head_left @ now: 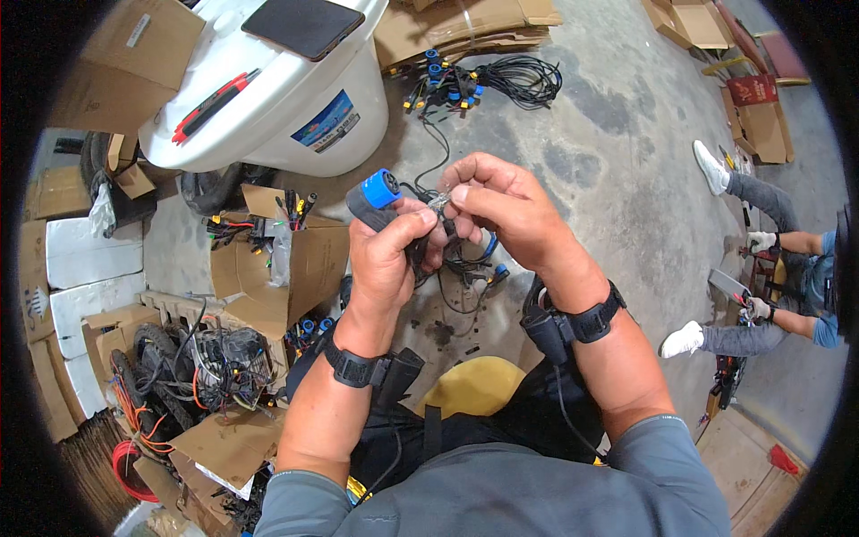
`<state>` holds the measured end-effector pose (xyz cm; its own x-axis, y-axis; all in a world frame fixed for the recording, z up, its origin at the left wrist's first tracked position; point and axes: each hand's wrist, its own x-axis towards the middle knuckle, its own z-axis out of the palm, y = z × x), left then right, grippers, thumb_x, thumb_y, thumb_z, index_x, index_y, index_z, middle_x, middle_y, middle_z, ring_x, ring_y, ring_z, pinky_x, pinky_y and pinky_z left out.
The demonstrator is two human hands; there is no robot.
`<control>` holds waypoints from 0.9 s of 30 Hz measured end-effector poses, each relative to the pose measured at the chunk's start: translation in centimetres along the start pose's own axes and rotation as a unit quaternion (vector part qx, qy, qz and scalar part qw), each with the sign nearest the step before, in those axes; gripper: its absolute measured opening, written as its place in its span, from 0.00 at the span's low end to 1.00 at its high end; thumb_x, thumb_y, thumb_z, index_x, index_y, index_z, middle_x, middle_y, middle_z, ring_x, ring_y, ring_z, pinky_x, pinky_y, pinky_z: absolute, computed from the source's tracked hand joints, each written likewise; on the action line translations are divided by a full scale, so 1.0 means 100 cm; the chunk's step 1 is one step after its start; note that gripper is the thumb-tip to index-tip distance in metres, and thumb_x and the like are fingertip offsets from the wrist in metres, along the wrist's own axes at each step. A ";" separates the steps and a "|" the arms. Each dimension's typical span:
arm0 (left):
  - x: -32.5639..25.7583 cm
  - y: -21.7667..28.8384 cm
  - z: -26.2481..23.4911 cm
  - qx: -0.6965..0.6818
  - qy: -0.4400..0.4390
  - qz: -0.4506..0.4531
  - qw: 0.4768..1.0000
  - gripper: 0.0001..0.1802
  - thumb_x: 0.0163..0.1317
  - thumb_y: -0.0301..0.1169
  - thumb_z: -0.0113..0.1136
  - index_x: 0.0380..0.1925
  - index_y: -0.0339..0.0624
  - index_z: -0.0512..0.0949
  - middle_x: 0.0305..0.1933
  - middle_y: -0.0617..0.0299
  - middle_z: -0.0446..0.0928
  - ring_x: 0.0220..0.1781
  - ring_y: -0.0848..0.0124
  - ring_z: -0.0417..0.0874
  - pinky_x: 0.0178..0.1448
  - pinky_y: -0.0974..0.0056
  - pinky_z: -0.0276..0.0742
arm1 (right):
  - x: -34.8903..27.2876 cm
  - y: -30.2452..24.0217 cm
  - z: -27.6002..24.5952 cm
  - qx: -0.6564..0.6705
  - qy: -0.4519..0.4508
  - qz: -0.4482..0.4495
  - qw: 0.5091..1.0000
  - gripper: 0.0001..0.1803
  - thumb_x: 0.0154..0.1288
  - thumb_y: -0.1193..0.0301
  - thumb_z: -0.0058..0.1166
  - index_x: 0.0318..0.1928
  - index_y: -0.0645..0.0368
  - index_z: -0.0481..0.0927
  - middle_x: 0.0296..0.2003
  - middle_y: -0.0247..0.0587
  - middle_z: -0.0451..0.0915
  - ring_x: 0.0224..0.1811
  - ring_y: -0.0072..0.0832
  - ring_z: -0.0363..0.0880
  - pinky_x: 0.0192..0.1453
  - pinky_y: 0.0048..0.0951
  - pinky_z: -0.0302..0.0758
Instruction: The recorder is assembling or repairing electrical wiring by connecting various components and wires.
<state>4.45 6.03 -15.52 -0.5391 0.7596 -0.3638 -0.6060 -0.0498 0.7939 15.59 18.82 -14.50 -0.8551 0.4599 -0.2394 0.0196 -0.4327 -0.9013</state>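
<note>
In my left hand (390,243) is a black cable connector with a bright blue collar (382,187), sticking up past the thumb. My right hand (497,199) is closed in a pinch close beside it. Between the fingertips of both hands is a small shiny, clear or silvery piece (438,202), too small to name. Black cables (436,148) run from near my hands up to a bundle on the floor. More cable ends with blue connectors (500,269) hang or lie below my hands; the fingers partly hide them.
Black cables with blue connectors (528,82) lie coiled on the concrete floor ahead. At upper left, a white tub (344,134) carries a phone (302,27) and red-black pens (213,107). Open cardboard boxes (313,268) of wiring stand left. A gloved co-worker (787,268) sits at right.
</note>
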 end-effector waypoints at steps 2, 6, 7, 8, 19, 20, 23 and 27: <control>0.000 0.001 -0.001 -0.024 -0.016 0.002 1.000 0.05 0.55 0.27 0.61 0.27 0.38 0.76 0.21 0.58 0.78 0.16 0.72 0.74 0.18 0.71 0.68 | -0.001 -0.003 0.000 0.027 -0.016 0.010 0.999 0.12 0.65 0.68 0.56 0.45 0.63 0.77 0.29 0.31 0.79 0.25 0.15 0.74 0.26 0.17 0.69; 0.002 -0.001 -0.004 -0.028 -0.013 0.002 1.000 0.05 0.55 0.27 0.61 0.28 0.37 0.76 0.20 0.58 0.78 0.15 0.72 0.74 0.17 0.71 0.67 | -0.003 -0.001 0.003 0.044 -0.035 0.027 0.998 0.15 0.64 0.72 0.55 0.51 0.64 0.76 0.34 0.33 0.80 0.29 0.14 0.74 0.30 0.17 0.69; 0.002 -0.001 -0.004 -0.027 -0.024 0.007 0.999 0.05 0.55 0.27 0.61 0.29 0.37 0.76 0.20 0.58 0.78 0.15 0.72 0.73 0.17 0.71 0.66 | -0.003 0.000 0.004 0.039 -0.030 0.028 0.998 0.15 0.64 0.73 0.56 0.50 0.64 0.77 0.34 0.32 0.80 0.29 0.14 0.74 0.30 0.17 0.69; 0.003 -0.001 -0.005 -0.025 -0.035 0.011 0.999 0.05 0.56 0.27 0.60 0.29 0.36 0.76 0.20 0.58 0.78 0.14 0.73 0.73 0.17 0.71 0.66 | -0.003 0.002 0.004 0.039 -0.031 0.028 0.998 0.15 0.64 0.73 0.56 0.50 0.64 0.77 0.34 0.32 0.80 0.29 0.14 0.74 0.30 0.17 0.69; 0.000 -0.005 0.002 0.024 0.031 0.034 0.999 0.04 0.55 0.24 0.60 0.31 0.35 0.78 0.22 0.61 0.79 0.20 0.74 0.78 0.22 0.73 0.69 | -0.002 0.003 0.007 -0.065 0.009 0.059 0.996 0.11 0.61 0.71 0.54 0.42 0.64 0.77 0.27 0.32 0.79 0.27 0.14 0.74 0.26 0.16 0.66; 0.001 -0.007 0.001 0.025 0.033 0.041 0.998 0.04 0.55 0.23 0.60 0.31 0.35 0.78 0.24 0.61 0.79 0.22 0.75 0.78 0.23 0.73 0.69 | -0.002 0.001 0.008 -0.065 0.010 0.058 0.996 0.11 0.61 0.71 0.54 0.42 0.64 0.77 0.27 0.32 0.79 0.27 0.14 0.74 0.26 0.16 0.66; 0.004 -0.008 -0.002 0.030 0.022 0.060 0.997 0.04 0.55 0.22 0.59 0.31 0.35 0.78 0.28 0.61 0.79 0.26 0.76 0.78 0.27 0.72 0.70 | -0.001 0.000 0.012 -0.071 0.008 0.044 0.996 0.11 0.61 0.70 0.52 0.40 0.64 0.76 0.26 0.33 0.80 0.25 0.15 0.74 0.25 0.17 0.66; 0.004 -0.012 0.003 -0.002 0.024 0.098 0.995 0.04 0.56 0.21 0.58 0.32 0.34 0.78 0.30 0.60 0.79 0.27 0.76 0.77 0.30 0.72 0.70 | 0.000 0.003 0.012 -0.035 0.013 0.080 0.996 0.09 0.61 0.71 0.50 0.38 0.64 0.75 0.26 0.36 0.80 0.24 0.16 0.73 0.26 0.19 0.68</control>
<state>5.19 6.57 -16.47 -0.6744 0.7035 -0.2241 -0.4888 -0.1979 0.8497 14.97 17.75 -14.36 -0.8246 0.4088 -0.3911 0.1922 -0.4478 -0.8732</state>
